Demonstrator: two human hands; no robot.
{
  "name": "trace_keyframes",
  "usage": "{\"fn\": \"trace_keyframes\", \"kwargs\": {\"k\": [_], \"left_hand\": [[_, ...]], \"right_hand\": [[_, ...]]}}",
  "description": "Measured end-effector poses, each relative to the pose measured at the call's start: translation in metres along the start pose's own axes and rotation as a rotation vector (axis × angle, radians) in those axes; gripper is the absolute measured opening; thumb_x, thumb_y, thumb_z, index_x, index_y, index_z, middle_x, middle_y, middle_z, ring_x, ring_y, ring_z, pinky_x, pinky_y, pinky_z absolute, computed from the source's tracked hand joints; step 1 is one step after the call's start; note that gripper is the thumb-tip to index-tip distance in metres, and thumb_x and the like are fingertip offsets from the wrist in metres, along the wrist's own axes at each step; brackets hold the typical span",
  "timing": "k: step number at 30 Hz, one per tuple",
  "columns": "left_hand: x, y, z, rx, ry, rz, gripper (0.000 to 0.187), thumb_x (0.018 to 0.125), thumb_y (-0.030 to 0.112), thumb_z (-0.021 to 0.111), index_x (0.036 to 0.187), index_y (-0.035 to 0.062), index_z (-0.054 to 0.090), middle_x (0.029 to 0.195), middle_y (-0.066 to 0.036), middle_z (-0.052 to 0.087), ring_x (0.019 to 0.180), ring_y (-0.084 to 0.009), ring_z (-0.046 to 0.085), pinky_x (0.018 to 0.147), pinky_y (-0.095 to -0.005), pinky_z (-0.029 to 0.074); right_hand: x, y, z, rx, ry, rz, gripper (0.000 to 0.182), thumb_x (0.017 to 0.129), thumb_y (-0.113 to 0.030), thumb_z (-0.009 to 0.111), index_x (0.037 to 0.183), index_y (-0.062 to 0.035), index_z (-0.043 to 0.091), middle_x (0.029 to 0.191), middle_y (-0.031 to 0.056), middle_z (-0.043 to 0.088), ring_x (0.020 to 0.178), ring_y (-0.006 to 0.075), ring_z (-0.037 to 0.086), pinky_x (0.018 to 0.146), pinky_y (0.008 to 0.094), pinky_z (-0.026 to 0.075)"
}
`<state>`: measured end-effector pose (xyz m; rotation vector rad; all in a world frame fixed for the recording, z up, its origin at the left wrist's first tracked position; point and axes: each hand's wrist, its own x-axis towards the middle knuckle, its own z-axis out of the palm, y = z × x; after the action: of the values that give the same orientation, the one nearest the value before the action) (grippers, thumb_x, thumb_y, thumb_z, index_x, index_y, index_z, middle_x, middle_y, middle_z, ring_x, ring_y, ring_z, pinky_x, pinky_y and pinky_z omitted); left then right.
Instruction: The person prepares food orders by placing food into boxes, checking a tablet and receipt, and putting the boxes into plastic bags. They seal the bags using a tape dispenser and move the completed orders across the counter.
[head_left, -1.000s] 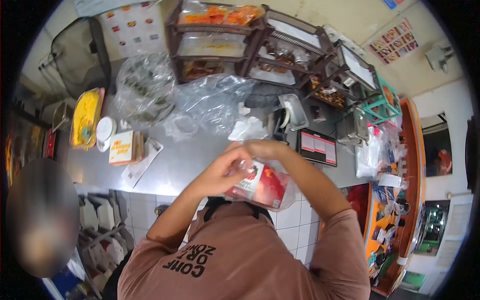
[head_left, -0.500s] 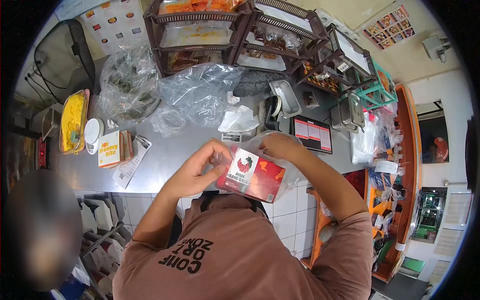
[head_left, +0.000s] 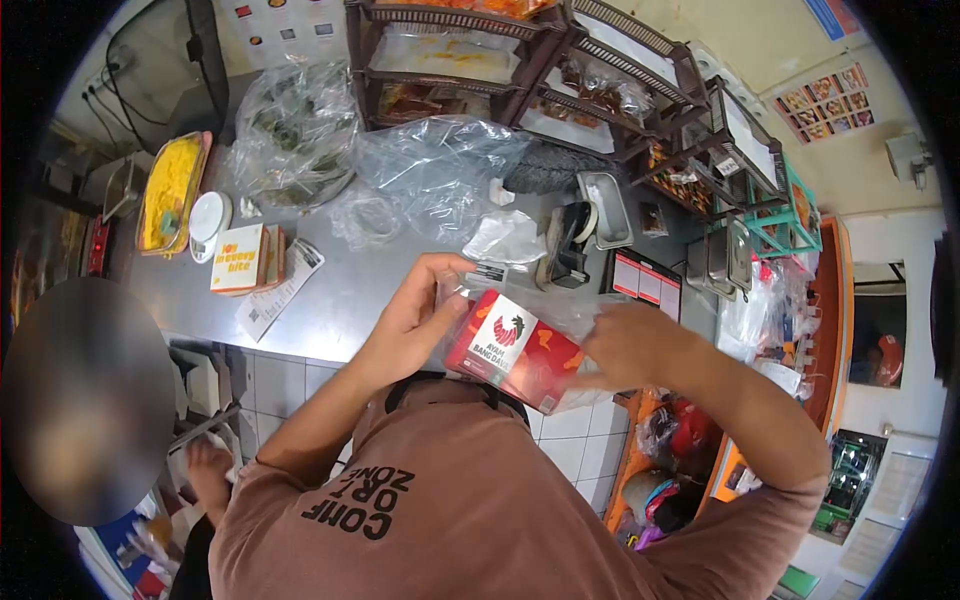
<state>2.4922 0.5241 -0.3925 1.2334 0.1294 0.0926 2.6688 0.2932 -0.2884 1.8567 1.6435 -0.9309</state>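
Observation:
A red printed food box (head_left: 545, 362) with a white logo panel sits inside a clear plastic bag (head_left: 565, 312), held in front of my body at the counter's front edge. My left hand (head_left: 420, 312) is at the box's left end, its thumb and fingers pinching the bag. At the box's right end is my right hand (head_left: 635, 347), its fingers curled on the bag; some fingertips are hidden behind the plastic.
On the steel counter (head_left: 335, 330) are small boxes (head_left: 240, 258), a receipt (head_left: 283, 287), a tub of yellow food (head_left: 170, 195), plastic bags (head_left: 420, 165), a tape dispenser (head_left: 570, 245) and a tablet (head_left: 648, 282). Brown racks (head_left: 440, 55) stand behind. Another person's hand (head_left: 208, 465) shows at lower left.
My right hand has moved from the bag's upper opening down to the box's right end. My left hand stays at the left end. The view has shifted; another person's hand has appeared at lower left.

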Motion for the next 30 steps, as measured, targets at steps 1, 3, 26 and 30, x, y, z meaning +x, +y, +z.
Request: {"fn": "trace_keyframes", "kwargs": {"k": [1,3,26,30], "left_hand": [[0.002,-0.002,-0.001,0.040,0.007,0.026,0.039,0.102,0.000,0.054,0.139,0.0051,0.043,0.109,0.000,0.049,0.100,-0.0080,0.046,0.087,-0.0261,0.041],[0.007,-0.005,-0.001,0.119,0.029,0.084,0.040,0.102,0.001,0.054,0.140,0.0051,0.041,0.107,0.001,0.049,0.096,-0.0074,0.046,0.083,-0.0249,0.041],[0.034,-0.119,0.133,1.230,0.798,0.197,0.098,0.087,0.043,0.069,0.157,-0.0052,0.019,0.166,-0.029,0.014,0.155,-0.0440,0.016,0.123,-0.0538,0.013],[0.050,-0.107,0.133,1.198,0.844,0.261,0.066,0.090,0.028,0.064,0.147,0.0000,0.046,0.159,-0.021,0.038,0.151,-0.0382,0.030,0.120,-0.0550,0.020]], "right_hand": [[-0.013,0.000,-0.003,-0.055,0.071,-0.058,0.052,0.092,-0.052,0.061,0.102,-0.0026,0.073,0.095,0.0158,0.073,0.090,0.0311,0.069,0.079,0.0418,0.054],[-0.040,-0.005,0.000,-0.209,0.268,-0.126,0.041,0.089,-0.042,0.066,0.100,-0.0025,0.072,0.092,0.0128,0.070,0.090,0.0303,0.067,0.079,0.0416,0.054],[0.108,-0.037,0.049,0.835,1.173,-0.175,0.023,0.096,-0.007,0.057,0.115,0.0056,0.057,0.100,0.0303,0.065,0.096,0.0504,0.063,0.084,0.0519,0.051],[0.065,-0.026,0.059,0.344,1.023,-0.180,0.032,0.089,-0.007,0.062,0.117,0.0080,0.056,0.119,0.0285,0.053,0.111,0.0462,0.052,0.099,0.0498,0.045]]}}
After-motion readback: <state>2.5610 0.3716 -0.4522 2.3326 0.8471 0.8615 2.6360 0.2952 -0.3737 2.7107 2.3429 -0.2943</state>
